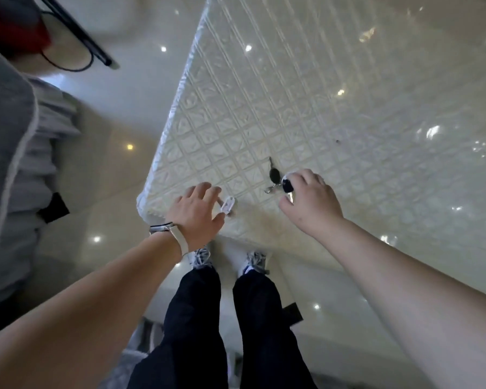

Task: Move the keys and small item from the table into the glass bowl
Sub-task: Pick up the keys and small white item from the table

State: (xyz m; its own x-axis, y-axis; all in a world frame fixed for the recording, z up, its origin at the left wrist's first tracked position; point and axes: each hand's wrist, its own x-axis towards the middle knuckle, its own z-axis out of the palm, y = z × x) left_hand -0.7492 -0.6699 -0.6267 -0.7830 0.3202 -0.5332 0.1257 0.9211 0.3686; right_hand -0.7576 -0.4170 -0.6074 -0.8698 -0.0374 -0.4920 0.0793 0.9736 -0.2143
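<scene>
1. Dark trousers are seen nearest, below the patterned table.
2. At the table's near corner, the left hand pinches a small white item.
3. Beside it, the right hand closes on black keys; all keys should be gathered before lifting.
4. No glass bowl is visible.

both forearms are bare, with no sleeves in view. the left wrist wears a pale watch band with a dark striped section beside it. the legs are in dark trousers, above grey-and-white laced sneakers.
</scene>
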